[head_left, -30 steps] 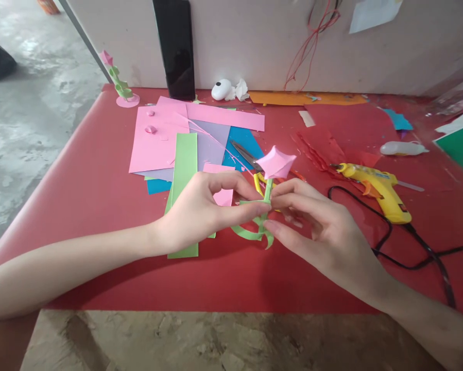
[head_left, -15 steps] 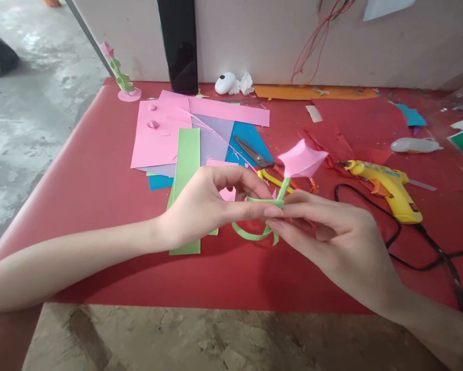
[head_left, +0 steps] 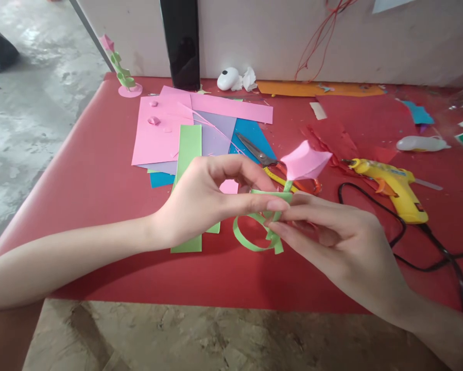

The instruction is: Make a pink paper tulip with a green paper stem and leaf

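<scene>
Between my two hands, above the red table, is a paper flower (head_left: 305,161) with a pink folded head and a green stem. My left hand (head_left: 219,198) pinches a green paper strip (head_left: 250,246) against the stem just below the head, thumb in front. Part of the strip curls in a loop beneath my fingers. My right hand (head_left: 331,234) grips the stem from the right, its thumb and fingers closed around it. The fingers hide much of the stem and where the strip meets it.
A yellow glue gun (head_left: 397,188) with a black cord lies at the right. Scissors (head_left: 258,150) rest behind my hands, beside green paper (head_left: 188,154) and pink sheets (head_left: 157,147). A finished-looking paper flower (head_left: 125,77) stands at the back left; a black phone-like slab (head_left: 181,46) leans on the wall.
The flower has turned slightly, and the green loop below my fingers hangs wider and a little lower. Both hands keep their hold. The view has shifted slightly.
</scene>
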A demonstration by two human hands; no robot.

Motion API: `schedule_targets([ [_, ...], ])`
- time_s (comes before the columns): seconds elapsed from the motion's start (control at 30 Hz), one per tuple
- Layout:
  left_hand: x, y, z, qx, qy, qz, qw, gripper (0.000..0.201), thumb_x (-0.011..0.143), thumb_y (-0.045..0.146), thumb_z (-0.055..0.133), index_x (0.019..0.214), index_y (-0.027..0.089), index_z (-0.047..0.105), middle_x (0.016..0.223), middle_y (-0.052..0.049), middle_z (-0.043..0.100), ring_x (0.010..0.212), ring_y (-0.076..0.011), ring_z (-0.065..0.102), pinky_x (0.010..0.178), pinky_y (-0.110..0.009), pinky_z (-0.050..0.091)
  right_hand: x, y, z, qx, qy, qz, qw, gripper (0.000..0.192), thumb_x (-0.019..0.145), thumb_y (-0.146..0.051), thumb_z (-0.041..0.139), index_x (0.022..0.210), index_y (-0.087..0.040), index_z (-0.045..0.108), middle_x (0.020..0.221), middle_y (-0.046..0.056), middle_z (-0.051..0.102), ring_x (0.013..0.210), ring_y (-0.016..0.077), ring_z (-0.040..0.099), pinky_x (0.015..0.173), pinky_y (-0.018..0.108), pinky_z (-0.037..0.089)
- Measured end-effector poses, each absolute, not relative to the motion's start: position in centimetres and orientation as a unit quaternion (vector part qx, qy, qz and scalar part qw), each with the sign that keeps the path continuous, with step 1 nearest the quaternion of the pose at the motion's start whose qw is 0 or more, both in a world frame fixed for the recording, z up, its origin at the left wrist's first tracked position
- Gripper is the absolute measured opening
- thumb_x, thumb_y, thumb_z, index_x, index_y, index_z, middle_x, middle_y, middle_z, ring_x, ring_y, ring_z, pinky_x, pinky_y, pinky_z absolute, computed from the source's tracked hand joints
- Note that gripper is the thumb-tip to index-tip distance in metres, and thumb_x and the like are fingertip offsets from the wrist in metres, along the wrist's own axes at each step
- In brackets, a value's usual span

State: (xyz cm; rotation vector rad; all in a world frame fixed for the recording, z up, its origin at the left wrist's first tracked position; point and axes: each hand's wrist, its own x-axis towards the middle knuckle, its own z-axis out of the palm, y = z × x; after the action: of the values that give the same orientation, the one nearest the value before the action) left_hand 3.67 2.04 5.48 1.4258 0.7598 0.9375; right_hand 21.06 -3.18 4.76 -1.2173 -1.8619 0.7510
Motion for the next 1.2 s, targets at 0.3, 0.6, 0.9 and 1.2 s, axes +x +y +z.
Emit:
schedule_targets([
  [0.3,3.66,2.17,5.62,0.582,0.322,0.407,0.626,0.022,0.053,0.018,0.086,0.060,0.018,0.065,0.059,0.007,0.063,0.054,-0.0048,0.054,0.048,-0.020,0.042,21.09,-3.30,4.67,-0.478,-0.743,0.280,0.375,0.009,0.078,-0.015,0.063,0.071,-0.019,0.065,0.068,-0.003,0.064,0.063,0.0074,0.059,0.055,0.018,0.048],
  [0.6,3.68,2.54,5.22,0.601,0.313,0.408,0.612,0.023,0.055,0.024,0.085,0.061,0.020,0.064,0.066,0.006,0.065,0.057,-0.0067,0.053,0.048,-0.024,0.040,21.11,-3.50,4.93,-0.466,-0.765,0.244,0.371,0.010,0.079,-0.011,0.063,0.072,-0.018,0.064,0.068,-0.002,0.065,0.064,0.0072,0.059,0.058,0.017,0.049],
  [0.9,3.70,2.42,5.26,0.607,0.295,0.414,0.611,0.017,0.060,0.019,0.082,0.062,0.020,0.065,0.068,0.006,0.066,0.058,-0.0068,0.054,0.052,-0.023,0.044,21.17,-3.62,4.68,-0.447,-0.781,0.208,0.383,0.009,0.079,-0.010,0.062,0.076,-0.018,0.063,0.071,-0.001,0.067,0.070,0.0096,0.062,0.062,0.020,0.050],
  [1.2,3.58,2.64,5.44,0.619,0.309,0.393,0.606,0.019,0.060,0.021,0.082,0.065,0.020,0.064,0.070,0.005,0.065,0.062,-0.0084,0.054,0.056,-0.026,0.045,21.18,-3.42,4.81,-0.425,-0.791,0.213,0.385,0.012,0.079,-0.009,0.061,0.074,-0.020,0.059,0.069,-0.001,0.064,0.066,0.0108,0.060,0.061,0.025,0.049],
])
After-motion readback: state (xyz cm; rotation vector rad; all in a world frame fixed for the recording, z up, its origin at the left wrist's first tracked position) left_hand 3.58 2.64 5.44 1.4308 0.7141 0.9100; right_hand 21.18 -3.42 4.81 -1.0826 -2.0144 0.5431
